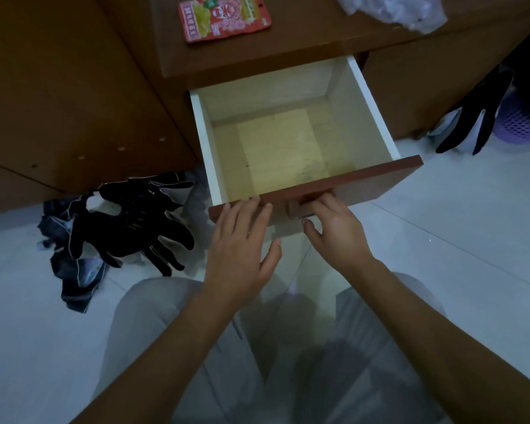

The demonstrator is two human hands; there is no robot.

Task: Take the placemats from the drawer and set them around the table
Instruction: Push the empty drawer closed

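Two bare forearms reach forward over knees in pale grey trousers (153, 332), above a floor of white glossy tiles (456, 240). The left hand (242, 240) lies flat and wide, its fingers straight and spread, the tips resting on the top edge of the reddish-brown front of a wooden drawer (364, 185). Just beside it, the right hand (334, 228) has its fingers curled into the small brown recessed handle (297, 208) at the middle of that front, with the thumb tucked below.

The drawer is pulled well out, its white walls open right beyond both sets of fingertips. On its floor, past the hands, lies a pale yellow flat rectangular sheet (282, 148); I cannot tell whether that is a placemat.

Left of the left hand, black gloves (129, 221) sit on crumpled dark blue cloth (77, 283) against a brown wooden cabinet side. Far to the right of the right hand, a black and white garment (471, 127) hangs near a purple mesh basket (520, 123).

Beyond the drawer, the brown cabinet top (303, 35) bears a red printed snack packet (224, 16) and a crumpled clear plastic bag (395, 7).
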